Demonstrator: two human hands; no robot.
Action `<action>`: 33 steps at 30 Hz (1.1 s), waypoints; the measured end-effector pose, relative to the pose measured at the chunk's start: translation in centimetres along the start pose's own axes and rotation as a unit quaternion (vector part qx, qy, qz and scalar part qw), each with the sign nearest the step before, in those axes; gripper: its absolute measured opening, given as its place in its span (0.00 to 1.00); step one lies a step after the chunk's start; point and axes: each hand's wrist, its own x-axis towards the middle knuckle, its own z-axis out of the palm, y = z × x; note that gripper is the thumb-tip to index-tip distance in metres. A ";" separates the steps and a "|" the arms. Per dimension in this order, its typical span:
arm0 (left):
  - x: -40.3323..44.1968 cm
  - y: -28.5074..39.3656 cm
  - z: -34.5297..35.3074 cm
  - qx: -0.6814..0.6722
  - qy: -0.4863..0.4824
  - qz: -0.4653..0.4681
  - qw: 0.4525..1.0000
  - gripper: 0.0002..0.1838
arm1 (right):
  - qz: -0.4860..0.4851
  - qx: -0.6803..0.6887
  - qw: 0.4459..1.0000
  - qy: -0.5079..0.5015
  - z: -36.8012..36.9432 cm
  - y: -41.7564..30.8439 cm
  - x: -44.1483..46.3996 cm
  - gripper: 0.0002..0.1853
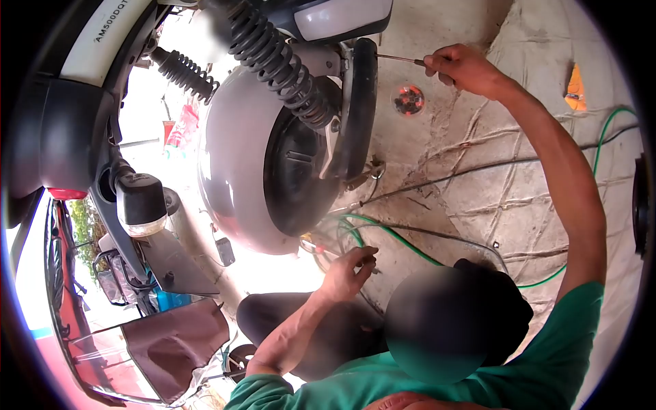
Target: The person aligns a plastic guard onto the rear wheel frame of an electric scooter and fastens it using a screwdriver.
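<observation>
At the upper right, my right hand [465, 68] is closed round the handle of a screwdriver [400, 59]. Its thin shaft points left, and the tip meets the edge of a long dark part [360, 109] beside the scooter's rear wheel [301, 171]. My left hand [350, 273] is lower down, below the wheel and over my dark-trousered leg, with its fingers curled together. Something small and thin shows at those fingertips, too small to name. A coil-spring shock absorber [280, 65] slants down to the wheel hub, inside a pale rounded mudguard [229, 157].
A round dish of small dark parts [408, 100] sits on the floor near the screwdriver. Green hose [400, 239] and dark cables [465, 176] cross the floor. An orange packet [575, 87] lies at right. Another vehicle with a red frame [68, 294] stands at lower left.
</observation>
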 end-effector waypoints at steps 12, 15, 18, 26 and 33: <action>-3.8 0.4 -2.5 0.063 0.001 0.056 0.996 0.18 | -0.297 -0.312 0.868 0.248 1.0 0.4 -0.4 0.14; -4.7 0.3 -2.5 0.055 0.015 0.077 0.995 0.18 | 0.155 0.111 0.979 -0.075 -0.4 -1.8 -0.6 0.16; -5.4 0.8 -2.7 0.060 0.024 0.090 0.994 0.18 | 0.111 0.069 0.991 -0.016 -0.1 -2.8 -1.1 0.18; -6.6 1.8 -3.3 0.049 0.030 0.082 0.995 0.19 | -0.148 -0.156 0.969 0.125 0.4 -0.5 -0.1 0.17; -6.3 1.9 -2.9 0.054 0.025 0.100 0.993 0.19 | -0.058 -0.070 0.995 0.046 0.0 -1.8 -0.6 0.15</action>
